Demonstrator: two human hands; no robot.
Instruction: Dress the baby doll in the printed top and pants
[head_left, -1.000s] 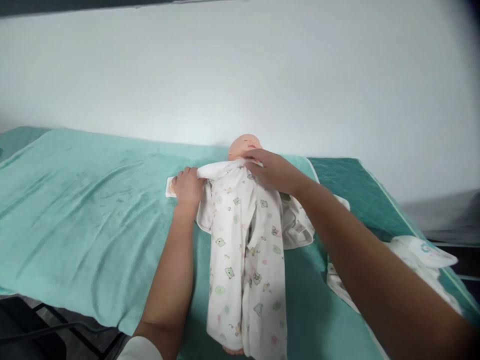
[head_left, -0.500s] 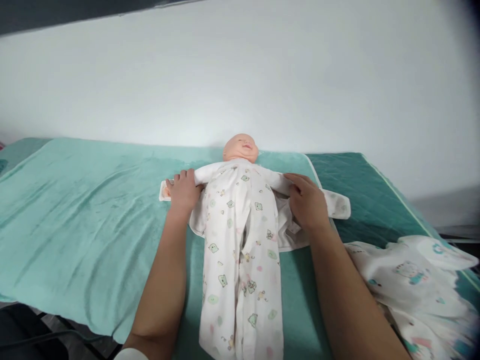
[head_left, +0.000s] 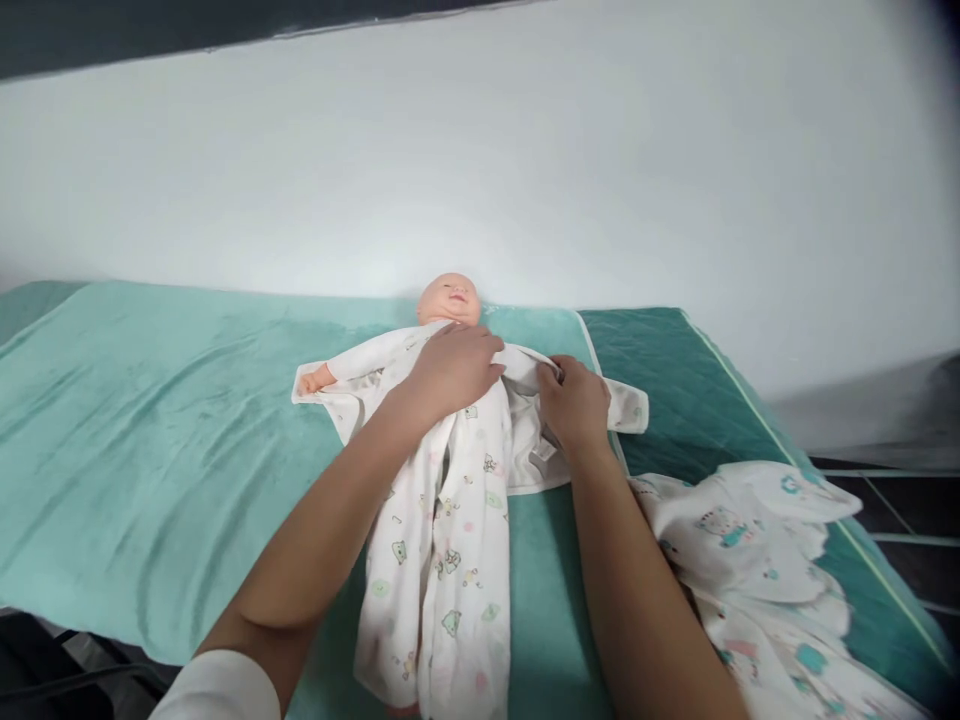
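Observation:
A baby doll [head_left: 448,300] lies on its back, its head toward the wall. White baby clothes [head_left: 450,600] with a green animal print cover its body and legs. My left hand [head_left: 459,365] rests over the doll's chest on the cloth, fingers stretched out and thumb apart. On the right, my right hand [head_left: 574,400] is closed on the garment's sleeve [head_left: 628,408], partway along the doll's outstretched arm. That sleeve's end lies beyond my fingers, and no doll hand shows there. At the left, the doll's other hand [head_left: 316,379] lies on the spread cloth.
A light green cover [head_left: 150,450] is under the doll, with some wrinkles on the left. Beside it at the right is a darker green quilted mat [head_left: 645,350]. Crumpled white printed cloth [head_left: 757,560] lies at the lower right. The white wall [head_left: 480,150] rises behind.
My left hand has moved from the doll's arm on the left to its chest, uncovering that arm and small hand. My right hand stays at the other sleeve. The view has shifted slightly right.

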